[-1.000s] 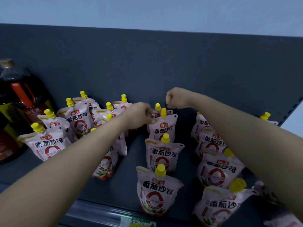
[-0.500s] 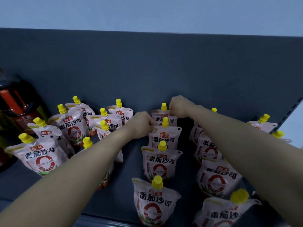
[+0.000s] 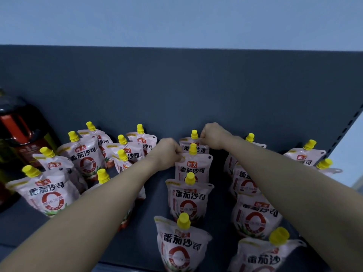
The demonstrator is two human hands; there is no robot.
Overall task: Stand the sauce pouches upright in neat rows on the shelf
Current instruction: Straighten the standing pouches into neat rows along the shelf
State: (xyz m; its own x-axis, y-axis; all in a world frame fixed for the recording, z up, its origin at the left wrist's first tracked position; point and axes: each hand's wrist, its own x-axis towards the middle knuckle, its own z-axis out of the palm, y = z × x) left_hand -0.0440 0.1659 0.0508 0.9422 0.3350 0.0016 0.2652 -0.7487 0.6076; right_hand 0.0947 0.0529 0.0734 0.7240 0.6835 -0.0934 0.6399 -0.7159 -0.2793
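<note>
At the back of the middle row, the fingers of the left hand [image 3: 169, 152] are curled together and pinch the top left corner of the second pouch [image 3: 193, 169]. The fingers of the right hand [image 3: 213, 137] are curled tight on the top right corner of the rear pouch [image 3: 200, 149], just beside its yellow cap. Both pouches stand upright, the rear pouch close to the dark back panel [image 3: 176, 91] and touching the second pouch in front of it. Nearer the camera in the same line stand the third pouch [image 3: 188, 201] and the front pouch [image 3: 181, 246], each upright on the shelf [image 3: 149, 238]. Under the right forearm runs the right row [image 3: 255, 216] of pouches, partly hidden by the arm, with two more pouches leaning near the far right edge. Left of the left forearm the left group [image 3: 86, 160] of pouches stands loosely, some tilted and overlapping. A large dark bottle [image 3: 23, 134] stands at the far left.
</note>
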